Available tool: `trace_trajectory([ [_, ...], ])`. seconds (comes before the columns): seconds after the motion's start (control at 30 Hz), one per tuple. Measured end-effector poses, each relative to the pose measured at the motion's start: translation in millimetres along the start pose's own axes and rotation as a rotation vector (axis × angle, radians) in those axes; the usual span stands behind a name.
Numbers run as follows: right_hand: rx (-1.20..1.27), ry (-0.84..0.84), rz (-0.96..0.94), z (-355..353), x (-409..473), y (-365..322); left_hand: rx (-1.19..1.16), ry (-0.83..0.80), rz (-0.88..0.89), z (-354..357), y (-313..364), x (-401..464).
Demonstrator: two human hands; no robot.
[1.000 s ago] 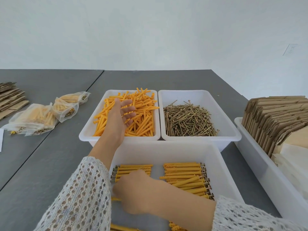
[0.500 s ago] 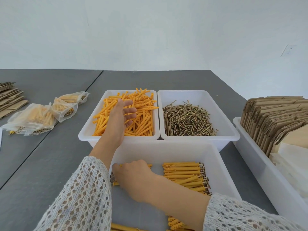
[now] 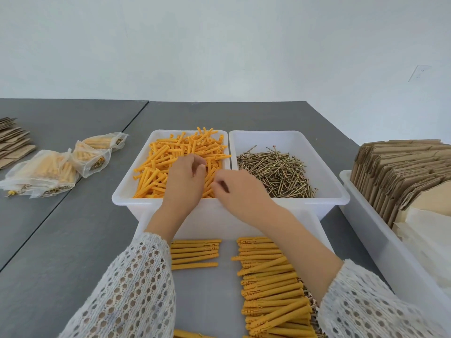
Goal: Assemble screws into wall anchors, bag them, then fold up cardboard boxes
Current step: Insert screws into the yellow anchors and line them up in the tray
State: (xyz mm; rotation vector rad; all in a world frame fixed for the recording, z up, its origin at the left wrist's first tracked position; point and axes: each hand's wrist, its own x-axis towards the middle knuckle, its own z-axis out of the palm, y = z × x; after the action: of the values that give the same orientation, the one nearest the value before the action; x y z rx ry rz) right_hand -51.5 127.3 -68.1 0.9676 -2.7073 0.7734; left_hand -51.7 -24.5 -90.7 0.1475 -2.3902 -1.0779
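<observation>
Faint dark print on bagged anchors (image 3: 97,156), perhaps lettering, unreadable.

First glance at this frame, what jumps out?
The tub of loose orange anchors at centre, with both hands over it: the left hand and the right hand meet at its right edge. Right beside it sits the tub of brass screws, and neat rows of finished anchors lie in the near tub.

I see a plain white wall (image 3: 219,45) behind two grey tables (image 3: 73,228) pushed together, with a dark seam (image 3: 131,120) between them. A white outlet plate (image 3: 419,73) sits on the wall at right. The light is soft and even.
</observation>
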Motion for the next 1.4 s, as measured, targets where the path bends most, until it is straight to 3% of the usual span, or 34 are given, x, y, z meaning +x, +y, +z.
trace_trajectory([
  [0.07,-0.118,0.065,0.105,1.8,2.6,19.9,0.201,-0.069,0.063,5.1,-0.5,-2.9],
  [0.2,0.032,-0.012,0.426,-1.3,10.0,49.7,0.558,-0.292,0.023,11.0,2.1,-4.8],
  [0.27,-0.032,-0.113,0.523,-1.1,12.2,55.4,0.606,-0.425,-0.016,11.2,2.6,-2.2],
  [0.37,-0.124,-0.213,0.623,-2.6,16.4,56.8,0.598,-0.484,-0.023,10.8,3.6,-0.3],
  [0.67,-0.136,-0.289,0.722,-0.7,20.6,56.3,0.451,-0.368,0.073,8.1,2.7,-5.9],
  [0.87,0.011,-0.376,0.753,-1.2,27.4,59.0,0.388,-0.315,0.115,8.9,1.6,-6.0],
  [1.17,0.027,-0.392,0.734,-1.4,31.8,64.8,0.271,-0.02,0.303,9.2,5.9,-14.2],
  [1.4,-0.036,-0.389,0.698,-2.7,34.3,68.2,0.284,-0.047,0.295,6.9,7.5,-16.7],
])
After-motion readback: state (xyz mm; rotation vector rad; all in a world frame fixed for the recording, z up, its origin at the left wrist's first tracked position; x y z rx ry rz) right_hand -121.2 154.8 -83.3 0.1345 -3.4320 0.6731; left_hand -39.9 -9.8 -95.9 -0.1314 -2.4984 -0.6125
